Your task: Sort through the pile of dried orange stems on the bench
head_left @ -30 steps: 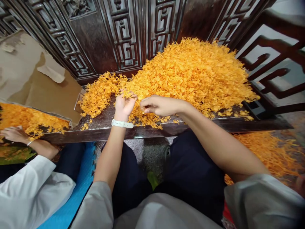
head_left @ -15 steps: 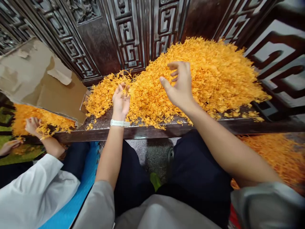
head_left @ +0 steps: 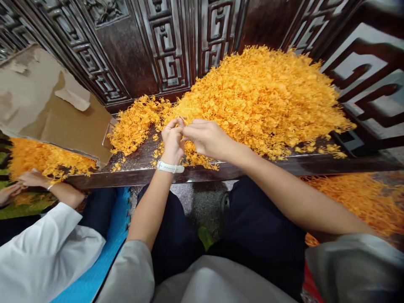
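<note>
A large heap of thin orange strands [head_left: 261, 92] lies on a dark wooden bench [head_left: 139, 162] against a carved wooden backrest. My left hand [head_left: 172, 141], with a white band on the wrist, and my right hand [head_left: 205, 136] meet at the front edge of the heap. The fingertips of both are pinched together on a small tuft of orange strands [head_left: 181, 121]. A thinner spread of strands [head_left: 135, 124] lies just left of my hands.
At the left a person in a white sleeve [head_left: 47, 248] has a hand [head_left: 33, 179] in another orange pile [head_left: 47, 158] beside a torn cardboard sheet [head_left: 47, 109]. More orange strands [head_left: 360, 202] lie on the floor at the right. A blue mat [head_left: 104, 252] lies beside my dark trousers.
My right hand has come back from the top of the heap down to my left hand. Both now pinch one tuft. The neighbour's hand has lowered onto their pile.
</note>
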